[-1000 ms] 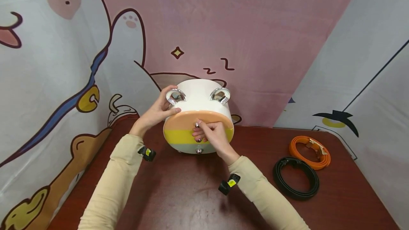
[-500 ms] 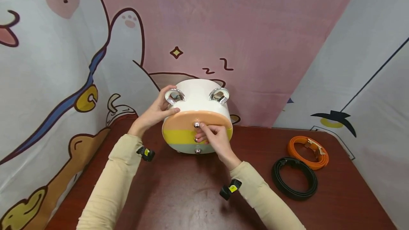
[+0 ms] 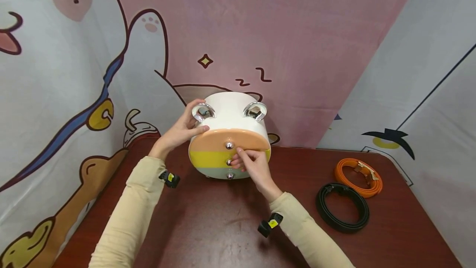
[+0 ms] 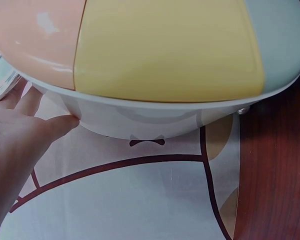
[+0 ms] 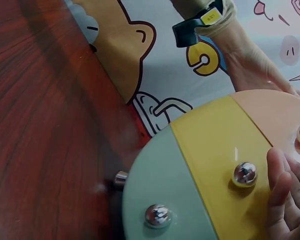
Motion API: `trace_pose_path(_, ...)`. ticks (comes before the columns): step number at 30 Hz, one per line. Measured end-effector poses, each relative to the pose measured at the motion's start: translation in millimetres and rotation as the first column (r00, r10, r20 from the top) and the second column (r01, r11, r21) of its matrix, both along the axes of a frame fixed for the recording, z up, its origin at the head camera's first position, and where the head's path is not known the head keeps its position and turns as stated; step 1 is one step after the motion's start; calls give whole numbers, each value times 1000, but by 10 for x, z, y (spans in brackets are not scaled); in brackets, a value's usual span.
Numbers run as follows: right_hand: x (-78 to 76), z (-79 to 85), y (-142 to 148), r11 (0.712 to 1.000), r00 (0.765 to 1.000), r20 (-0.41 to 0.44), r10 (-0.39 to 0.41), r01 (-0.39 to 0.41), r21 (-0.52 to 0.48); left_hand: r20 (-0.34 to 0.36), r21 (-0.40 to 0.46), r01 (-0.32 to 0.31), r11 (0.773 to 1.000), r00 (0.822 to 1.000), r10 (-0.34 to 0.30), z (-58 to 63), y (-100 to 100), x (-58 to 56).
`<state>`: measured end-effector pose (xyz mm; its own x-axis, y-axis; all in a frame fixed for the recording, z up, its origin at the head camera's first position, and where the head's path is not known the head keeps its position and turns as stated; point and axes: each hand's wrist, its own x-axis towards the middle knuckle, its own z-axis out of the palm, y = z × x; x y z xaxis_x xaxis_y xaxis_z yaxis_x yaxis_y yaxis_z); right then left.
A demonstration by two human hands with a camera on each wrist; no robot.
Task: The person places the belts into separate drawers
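A white oval drawer box (image 3: 230, 113) with two chrome ears stands on the table by the wall. Its orange drawer (image 3: 212, 139), yellow drawer (image 3: 204, 159) and green drawer (image 3: 215, 173) lie flush in front, each with a silver knob. My left hand (image 3: 180, 129) holds the box's left side, its thumb by the front edge and its fingers reaching behind the left ear (image 3: 203, 112). Loosely bent and holding nothing, my right hand (image 3: 256, 168) hovers just right of the top knob (image 3: 229, 145). In the right wrist view, its fingers (image 5: 277, 187) sit beside the yellow drawer's knob (image 5: 245, 174).
On the right of the dark red table (image 3: 208, 226) lie a coiled orange belt (image 3: 340, 173) and a coiled black belt (image 3: 323, 214). A cartoon-printed cloth (image 3: 297, 53) hangs right behind the box.
My right hand has let go of the top knob and drawn back slightly right and down. The left hand keeps its place on the box.
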<state>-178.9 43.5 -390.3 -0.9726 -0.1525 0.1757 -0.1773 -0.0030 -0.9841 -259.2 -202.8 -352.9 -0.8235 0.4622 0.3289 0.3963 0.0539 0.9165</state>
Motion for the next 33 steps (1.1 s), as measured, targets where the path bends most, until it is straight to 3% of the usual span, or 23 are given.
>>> trace_pose_path(11, 36, -149, 9, 1000, 998, 67, 19, -21, 20, 0, -13, -11, 1000, 1000, 11, 11, -1, 12)
trace_pose_path(18, -107, -491, 3, 999, 993, 119, 27, -30, 17, -4, -16, -16, 1000, 1000, 15, 14, 1, 15)
trace_pose_path(21, -114, -563, -18, 1000, 992, 126, 12, -15, 21, -7, -15, -12, 1000, 1000, 12, 13, 6, 12)
trace_pose_path(33, -122, -640, -137, 999, 993, 120, 1, -4, 32, 10, -11, -17, 1000, 1000, 17, 15, 10, 16)
